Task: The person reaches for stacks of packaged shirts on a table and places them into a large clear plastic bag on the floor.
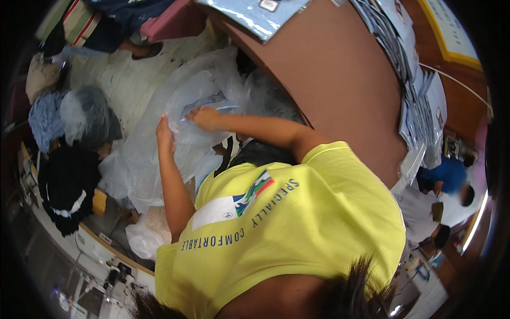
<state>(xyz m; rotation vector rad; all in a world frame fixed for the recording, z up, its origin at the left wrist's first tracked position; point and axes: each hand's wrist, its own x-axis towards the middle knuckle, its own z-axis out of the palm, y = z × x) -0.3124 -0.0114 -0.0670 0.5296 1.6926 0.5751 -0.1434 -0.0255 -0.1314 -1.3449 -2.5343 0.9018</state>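
Note:
A large clear plastic bag hangs open in front of me, to the left of the table. My left hand is at its left side, fingers pointing up and closed on the plastic. Inside the bag mouth my right hand, slightly smeared by motion, grips the near end of a folded light-blue garment in clear wrapping. Milky film around the garment hides part of it, and the right fingertips are partly hidden.
A brown table curves along my right. Wrapped blue garments lie at its far end, with stacks of them along the right edge. Black cloth and blue cloth are heaped at left. Other people are at far right.

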